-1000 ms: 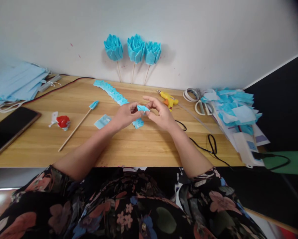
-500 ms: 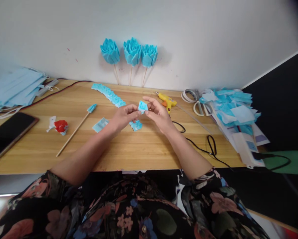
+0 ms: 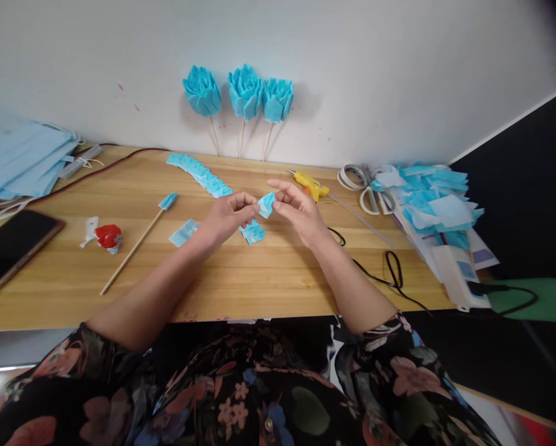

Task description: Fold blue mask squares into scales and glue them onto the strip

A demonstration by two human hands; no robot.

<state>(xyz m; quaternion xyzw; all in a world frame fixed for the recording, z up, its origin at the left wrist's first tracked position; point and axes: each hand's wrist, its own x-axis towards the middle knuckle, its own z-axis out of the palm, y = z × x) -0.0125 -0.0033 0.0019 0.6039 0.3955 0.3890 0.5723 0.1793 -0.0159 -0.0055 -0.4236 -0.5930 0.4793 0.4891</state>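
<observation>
Between my two hands, over the middle of the table, is a small folded blue fabric piece [image 3: 266,204]. My left hand [image 3: 234,214] pinches its left side between thumb and fingers. Thumb and fingertips of my right hand [image 3: 299,210] close on its right edge, with the index finger raised above. Under and behind my left hand runs a row of similar folded blue pieces [image 3: 199,173], part of it hidden by the hand. A flat blue piece [image 3: 184,233] lies beside my left wrist. Further left lies a wooden stick [image 3: 132,253] with a blue tip [image 3: 168,201].
Three blue fabric flowers [image 3: 245,93] on sticks lean against the wall. A yellow glue gun [image 3: 311,184], tape roll [image 3: 352,177], scissors [image 3: 369,201] and blue scraps [image 3: 438,204] lie right. Left are face masks [image 3: 27,158], a phone [image 3: 15,251] and a red-wrapped item [image 3: 108,236].
The folded blue piece has turned in my hands, its tip now pointing up and to the right. My hands stay in nearly the same place, and the view has shifted slightly.
</observation>
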